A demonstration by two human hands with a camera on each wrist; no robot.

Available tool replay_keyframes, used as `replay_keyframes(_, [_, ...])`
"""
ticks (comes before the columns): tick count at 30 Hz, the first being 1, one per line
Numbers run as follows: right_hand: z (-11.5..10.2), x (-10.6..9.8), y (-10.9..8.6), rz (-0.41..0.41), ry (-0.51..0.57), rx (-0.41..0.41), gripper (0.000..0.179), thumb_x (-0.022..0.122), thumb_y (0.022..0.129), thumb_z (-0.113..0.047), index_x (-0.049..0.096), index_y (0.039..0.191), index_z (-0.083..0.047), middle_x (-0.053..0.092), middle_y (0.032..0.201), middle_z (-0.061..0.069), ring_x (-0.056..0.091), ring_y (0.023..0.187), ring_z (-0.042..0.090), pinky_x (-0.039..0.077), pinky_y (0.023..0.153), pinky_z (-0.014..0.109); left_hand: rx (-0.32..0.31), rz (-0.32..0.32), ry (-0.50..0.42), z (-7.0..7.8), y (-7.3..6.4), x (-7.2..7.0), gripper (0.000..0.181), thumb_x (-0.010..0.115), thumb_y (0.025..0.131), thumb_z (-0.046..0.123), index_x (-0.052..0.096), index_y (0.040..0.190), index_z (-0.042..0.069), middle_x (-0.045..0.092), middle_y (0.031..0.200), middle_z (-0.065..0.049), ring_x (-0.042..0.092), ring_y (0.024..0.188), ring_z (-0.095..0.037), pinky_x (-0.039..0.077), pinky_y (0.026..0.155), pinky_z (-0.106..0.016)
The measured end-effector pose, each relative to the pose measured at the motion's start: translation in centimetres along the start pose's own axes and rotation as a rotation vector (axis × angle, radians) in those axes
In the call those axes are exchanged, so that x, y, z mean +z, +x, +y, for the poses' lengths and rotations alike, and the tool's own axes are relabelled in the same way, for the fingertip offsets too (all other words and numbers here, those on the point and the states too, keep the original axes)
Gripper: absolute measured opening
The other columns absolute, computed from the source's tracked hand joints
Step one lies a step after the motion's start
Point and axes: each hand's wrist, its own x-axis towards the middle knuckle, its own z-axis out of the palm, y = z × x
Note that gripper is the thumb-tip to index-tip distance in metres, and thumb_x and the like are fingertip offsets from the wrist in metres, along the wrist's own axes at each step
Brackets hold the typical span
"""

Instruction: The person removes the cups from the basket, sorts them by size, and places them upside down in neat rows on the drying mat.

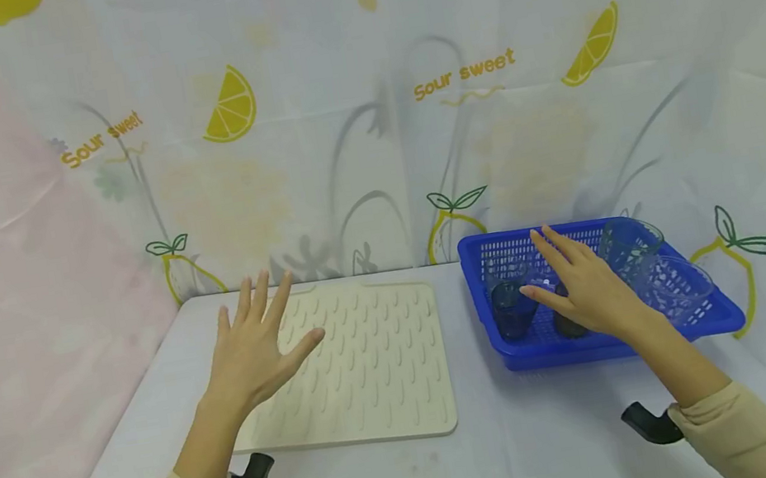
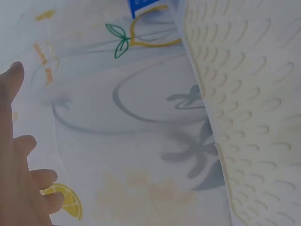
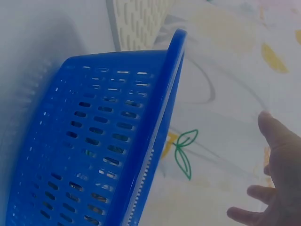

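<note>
With fingers spread and nothing held, my left hand (image 1: 251, 356) is raised over the left side of a cream ridged mat (image 1: 380, 365). My right hand (image 1: 590, 290), also spread and holding nothing, hovers above a blue plastic basket (image 1: 596, 347). Inside the basket, a dark glass (image 1: 512, 310) stands at the left. Another dark item (image 1: 569, 322) is partly hidden behind my right hand. Clear glasses lie at the right, one a clear glass (image 1: 676, 284) near the rim. In the right wrist view the basket's slotted side (image 3: 94, 127) is beside my right hand (image 3: 287, 174).
A white cloth covers the table (image 1: 478, 458). Behind it hangs a pale curtain (image 1: 354, 151) printed with lemons. A black curved piece sits at each wrist, the left piece (image 1: 251, 477) and the right piece (image 1: 651, 424).
</note>
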Motion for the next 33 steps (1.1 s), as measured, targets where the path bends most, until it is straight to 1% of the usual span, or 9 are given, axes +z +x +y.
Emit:
replay_keyframes(6, [0.2,-0.2,0.1,-0.033,0.03,0.017,0.078,0.057,0.093,-0.042,0.023,0.147,0.002,0.024,0.148,0.03,0.027,0.129,0.055,0.023,0.103,0.069,-0.004,0.002,-0.105,-0.2,-0.6,0.2,0.083,0.049,0.089,0.059,0.012,0.152,0.018,0.012,0.156,-0.018,0.007,0.143,-0.039,0.013,0.109,-0.066])
replay_keyframes(9, [0.4,-0.1,0.2,-0.05,0.061,0.028,0.078,0.058,0.092,-0.042,0.022,0.147,0.002,0.024,0.148,0.031,0.025,0.13,0.055,0.021,0.104,0.069,-0.019,0.0,-0.184,-0.3,-0.8,0.5,0.081,0.05,0.09,0.056,0.014,0.152,0.018,0.014,0.156,-0.017,0.009,0.143,-0.039,0.018,0.107,-0.066])
replay_keyframes(13, [0.7,0.1,0.3,-0.071,0.098,0.047,0.08,0.058,0.092,-0.042,0.022,0.147,0.002,0.023,0.148,0.031,0.023,0.131,0.055,0.019,0.104,0.069,-0.04,0.002,-0.256,-0.5,-1.1,1.1,0.079,0.051,0.091,0.054,0.015,0.152,0.018,0.018,0.155,-0.017,0.013,0.142,-0.039,0.024,0.102,-0.069])
replay_keyframes(15, [0.8,0.2,0.4,-0.079,0.112,0.057,0.08,0.059,0.092,-0.041,0.022,0.147,0.003,0.023,0.147,0.032,0.022,0.131,0.054,0.019,0.104,0.069,-0.051,0.002,-0.286,-0.5,-1.3,1.4,0.079,0.052,0.09,0.053,0.016,0.152,0.018,0.019,0.155,-0.017,0.015,0.142,-0.039,0.025,0.102,-0.069])
replay_keyframes(19, [1.2,0.4,0.4,-0.091,0.142,0.069,0.08,0.06,0.091,-0.04,0.022,0.147,0.004,0.025,0.146,0.033,0.023,0.131,0.054,0.023,0.102,0.07,-0.061,0.029,-0.379,-0.6,-1.4,2.0,0.08,0.059,0.088,0.049,0.023,0.15,0.013,0.027,0.151,-0.019,0.027,0.137,-0.042,0.03,0.102,-0.066])
replay_keyframes(23, [1.5,0.6,0.4,-0.111,0.171,0.074,0.082,0.063,0.09,-0.039,0.023,0.146,0.004,0.027,0.144,0.035,0.025,0.13,0.054,0.026,0.101,0.07,-0.04,0.08,-0.505,-0.6,-1.4,2.5,0.078,0.067,0.084,0.039,0.033,0.146,0.007,0.038,0.146,-0.02,0.042,0.127,-0.045,0.037,0.1,-0.062])
replay_keyframes(25, [1.6,0.8,0.5,-0.125,0.181,0.08,0.082,0.064,0.088,-0.04,0.024,0.146,0.004,0.029,0.143,0.035,0.026,0.13,0.054,0.027,0.1,0.07,-0.02,0.09,-0.572,-0.5,-1.4,2.6,0.076,0.069,0.083,0.034,0.035,0.145,0.005,0.04,0.144,-0.019,0.046,0.123,-0.045,0.04,0.099,-0.06])
replay_keyframes(29, [1.8,1.1,0.6,-0.155,0.178,0.088,0.083,0.065,0.087,-0.041,0.028,0.144,0.006,0.031,0.141,0.036,0.028,0.128,0.054,0.03,0.098,0.07,0.028,0.085,-0.704,-0.1,-1.3,2.7,0.074,0.071,0.083,0.024,0.036,0.144,0.002,0.042,0.143,-0.019,0.046,0.124,-0.042,0.04,0.101,-0.055])
replay_keyframes(33, [2.0,1.7,0.7,-0.166,0.163,0.079,0.081,0.067,0.086,-0.04,0.032,0.141,0.009,0.036,0.137,0.038,0.032,0.126,0.055,0.032,0.097,0.069,0.068,0.079,-0.798,0.4,-1.1,2.8,0.071,0.072,0.083,0.018,0.037,0.144,0.005,0.046,0.14,-0.019,0.045,0.126,-0.04,0.038,0.102,-0.054])
